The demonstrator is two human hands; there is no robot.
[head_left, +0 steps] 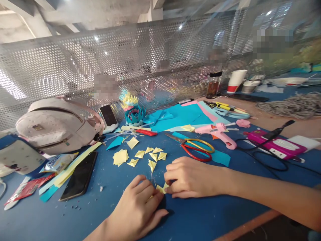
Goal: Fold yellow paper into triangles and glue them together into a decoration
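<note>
A small piece of yellow paper (160, 189) lies low over the blue table, partly hidden by my fingers. My left hand (140, 204) has its curled fingertips on the left part of the paper. From the right, my right hand (193, 177) pinches the other side. Just beyond my hands are several folded yellow paper pieces (151, 165), and left of them a stack of yellow paper squares (120, 157). Scissors (195, 149) with red and yellow handles rest beyond my right hand. A pink glue gun (218, 132) lies farther right.
A folded-paper model (134, 112) stands near the perforated metal screen (150, 60). A red cutter (146, 132) lies before it. Left are a backpack (60, 124) and a dark phone (80, 177); right, a magenta power strip (278, 144) with black cables.
</note>
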